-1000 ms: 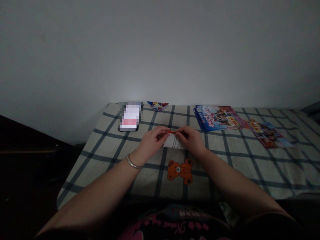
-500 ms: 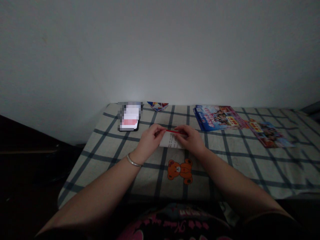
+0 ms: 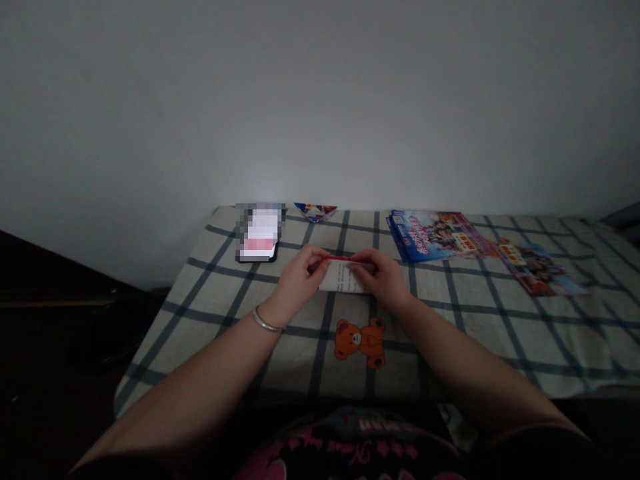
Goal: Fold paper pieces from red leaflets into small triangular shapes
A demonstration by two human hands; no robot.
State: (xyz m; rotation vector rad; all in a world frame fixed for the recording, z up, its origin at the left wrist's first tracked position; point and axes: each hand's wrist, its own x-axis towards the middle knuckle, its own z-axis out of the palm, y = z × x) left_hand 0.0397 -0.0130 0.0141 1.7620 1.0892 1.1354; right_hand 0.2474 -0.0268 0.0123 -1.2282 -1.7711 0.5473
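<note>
A small folded paper, white with printed text and a red top edge, lies between my hands on the checked cloth. My left hand pinches its left end; a silver bangle sits on that wrist. My right hand pinches the right end, fingers closed over the fold. Both hands rest low on the cloth, just above an orange teddy bear print.
A lit phone lies at the back left. A folded paper boat sits by the wall. A stack of colourful leaflets and one more leaflet lie at the back right. The cloth's left edge drops into darkness.
My hands have drawn slightly apart along the paper's red edge, so more of the white sheet shows between them. Nothing else has moved.
</note>
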